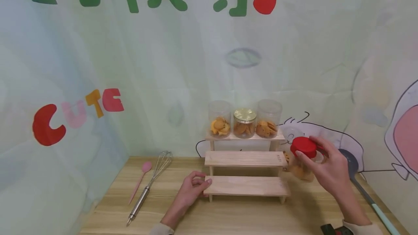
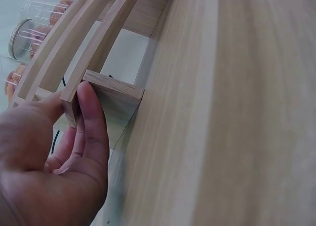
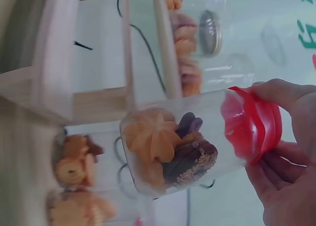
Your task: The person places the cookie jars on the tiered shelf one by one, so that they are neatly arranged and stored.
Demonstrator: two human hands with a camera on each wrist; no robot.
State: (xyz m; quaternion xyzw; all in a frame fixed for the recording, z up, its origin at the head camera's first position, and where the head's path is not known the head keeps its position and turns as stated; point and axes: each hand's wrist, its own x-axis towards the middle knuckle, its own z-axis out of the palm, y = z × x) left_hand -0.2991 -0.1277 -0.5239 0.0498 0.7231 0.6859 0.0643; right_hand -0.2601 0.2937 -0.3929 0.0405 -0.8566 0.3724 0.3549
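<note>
My right hand (image 1: 330, 166) grips the red lid (image 1: 304, 147) of a clear cookie jar (image 3: 197, 142), held up just right of a three-tier wooden rack (image 1: 245, 186). Light and dark cookies (image 3: 153, 137) lie inside this jar. At the rack's left side my left hand (image 1: 192, 190) pinches the end of the lowest shelf (image 2: 103, 46) between thumb and fingers. On the top tier stand a left jar (image 1: 220, 119), a middle jar with a gold lid (image 1: 244, 123) and a right jar (image 1: 269, 119), all holding cookies. Both lower shelves are bare.
More cookie jars (image 3: 79, 162) stand right of the rack, mostly hidden behind the held one in the head view. A whisk (image 1: 148, 188) and a pink spoon (image 1: 140, 182) lie at the left. A dark ladle (image 1: 352, 164) with a pale blue handle lies along the right.
</note>
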